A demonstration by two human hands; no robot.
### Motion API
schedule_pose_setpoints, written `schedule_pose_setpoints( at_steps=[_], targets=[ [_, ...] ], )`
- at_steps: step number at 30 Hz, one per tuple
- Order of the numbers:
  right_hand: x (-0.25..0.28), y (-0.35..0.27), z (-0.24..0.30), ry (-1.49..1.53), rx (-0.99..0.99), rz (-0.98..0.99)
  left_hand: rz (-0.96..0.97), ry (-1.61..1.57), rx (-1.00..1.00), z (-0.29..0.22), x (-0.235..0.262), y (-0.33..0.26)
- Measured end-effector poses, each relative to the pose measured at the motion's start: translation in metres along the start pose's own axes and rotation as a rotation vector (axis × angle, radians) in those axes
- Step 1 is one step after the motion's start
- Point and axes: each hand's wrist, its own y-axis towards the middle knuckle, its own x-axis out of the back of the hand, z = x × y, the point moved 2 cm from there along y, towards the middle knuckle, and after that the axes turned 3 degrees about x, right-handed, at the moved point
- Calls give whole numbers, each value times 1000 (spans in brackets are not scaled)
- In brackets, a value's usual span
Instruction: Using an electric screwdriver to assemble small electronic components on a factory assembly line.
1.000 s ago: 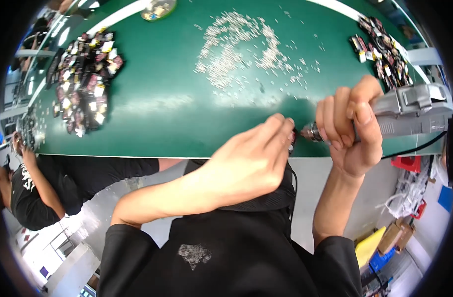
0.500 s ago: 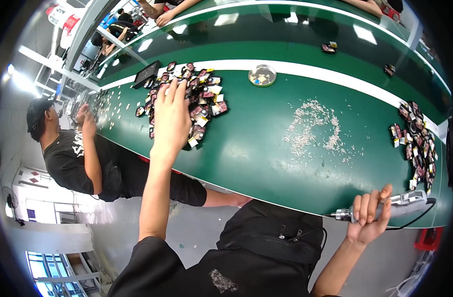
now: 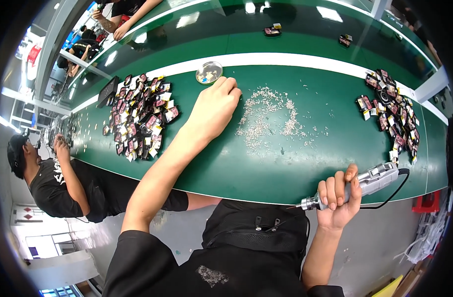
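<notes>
Dish contents (image 3: 205, 78) too small to tell

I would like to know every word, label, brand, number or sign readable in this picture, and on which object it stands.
Nothing can be read with certainty.
Left pile of black parts: pinkish faces, white tags; any print too small.
Right pile of black parts: likewise too small.
Gray power tool in the right hand: no readable marking.
Co-worker's black shirt: white lettering, too blurred.

Your black shirt (image 3: 246, 272): short sleeves (image 3: 140, 262), mottled grey patch (image 3: 211, 276). Your black waist bag (image 3: 236, 225): two zip pulls (image 3: 258, 225). Left hand (image 3: 215, 106), right hand (image 3: 339, 197): bare.
</notes>
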Motion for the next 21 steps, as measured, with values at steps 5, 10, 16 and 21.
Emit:
schedule_pose_setpoints(
  at_steps=[5,10,16,21],
  targets=[
    [4,-1,2,45,-2,-7,-10,-69,48,11,0,-4],
    [5,-3,4,53,-7,-33,42,-384,283,-19,17,-27],
    [-9,4,3,68,24,-13,43,-1158,417,-89,30,-59],
    [-34,7,8,175,115,49,73,-1728,542,-132,22,-80]
  ],
)
